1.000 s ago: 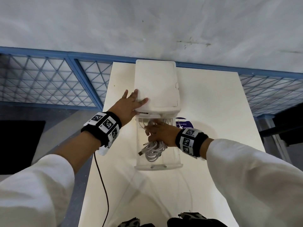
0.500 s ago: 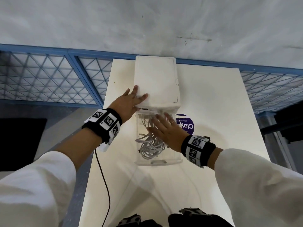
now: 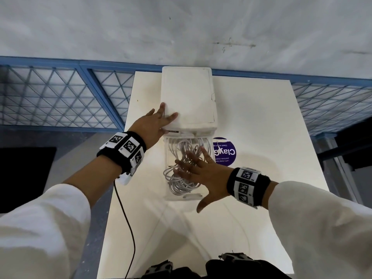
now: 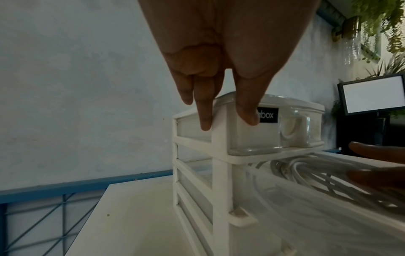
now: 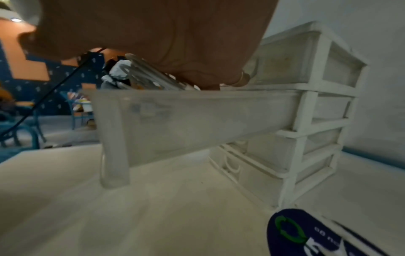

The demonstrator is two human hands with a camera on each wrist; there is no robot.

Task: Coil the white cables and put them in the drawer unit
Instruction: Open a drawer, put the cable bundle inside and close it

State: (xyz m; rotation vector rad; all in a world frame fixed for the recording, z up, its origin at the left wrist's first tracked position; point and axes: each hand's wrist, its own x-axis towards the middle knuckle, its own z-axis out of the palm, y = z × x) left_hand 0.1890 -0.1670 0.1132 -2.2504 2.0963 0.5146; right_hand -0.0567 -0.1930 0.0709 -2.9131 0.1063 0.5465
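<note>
Unit: white drawer unit (image 3: 188, 97) stands at the far middle of the desk (image 3: 261, 198), against the wall. In the right wrist view it shows four tiers, the lower two drawers shut, the top one shut as well.
Drawer: clear drawer (image 3: 168, 170) of the second tier is pulled far out toward the person, its front edge nearest them.
Cables: white cables (image 3: 181, 178) lie in a loose coil inside the open drawer, loops reaching from the unit's front to near the drawer's front wall; in the left wrist view (image 4: 317, 173) they rest on the drawer floor.
Left hand: left hand (image 3: 155, 122) is laid on the unit's near left top corner, grip wide and flat, fingers straight. In the left wrist view the fingertips (image 4: 206, 124) hang over the left side and the thumb over the front beside a black label; it holds nothing.
Right hand: right hand (image 3: 203, 174) is spread above the open drawer, fingers straight and fanned over the cables, thumb out past the drawer's front corner. Grip fully open, holding nothing; whether the fingers touch the cables cannot be told.
Sticker: round purple sticker (image 3: 225, 152) lies on the desk just right of the drawer.
</note>
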